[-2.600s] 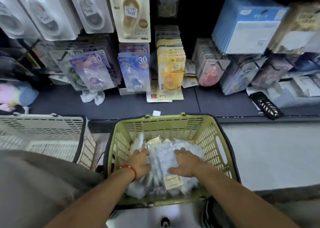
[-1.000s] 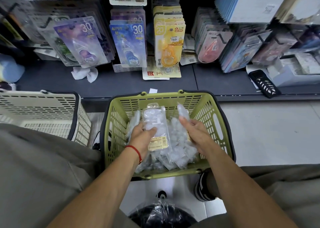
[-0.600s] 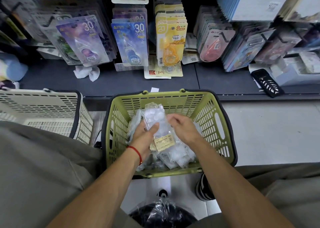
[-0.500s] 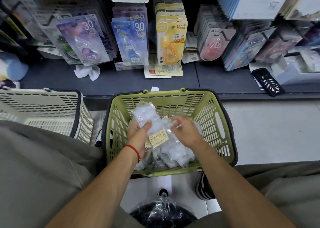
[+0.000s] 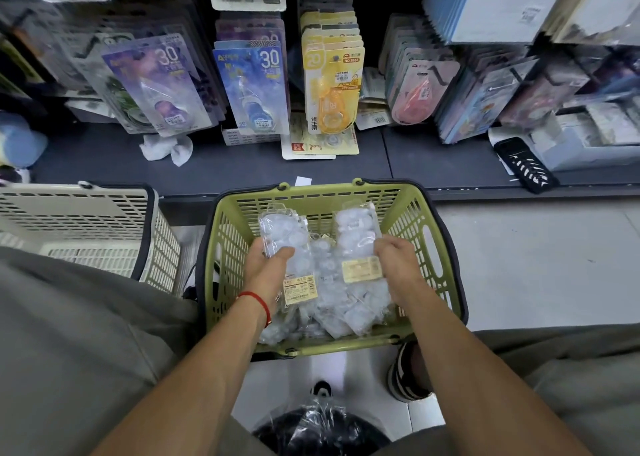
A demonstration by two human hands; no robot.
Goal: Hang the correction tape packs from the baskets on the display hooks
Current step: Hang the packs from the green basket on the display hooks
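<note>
A green basket point(image 5: 408, 210) on the floor holds several clear packs of white correction tape point(image 5: 349, 313). My left hand point(image 5: 268, 263) grips one clear pack point(image 5: 285, 234) with a yellow label, held above the pile. My right hand point(image 5: 396, 260) grips a second clear pack point(image 5: 356, 234), also lifted over the basket. Above the dark shelf, display hooks carry hanging carded packs: purple point(image 5: 157, 81), blue point(image 5: 254, 88), yellow point(image 5: 332, 85) and pink point(image 5: 417, 90).
A cream basket point(image 5: 83, 220) stands left of the green one. A crumpled white wrapper point(image 5: 166, 147), loose cards point(image 5: 318, 146) and a black handheld device point(image 5: 524, 165) lie on the dark shelf point(image 5: 433, 165). A black bag point(image 5: 318, 431) sits between my knees.
My right hand has picked a second pack out of the pile and raised it. The left hand keeps its pack lifted, now apart from the right hand.
</note>
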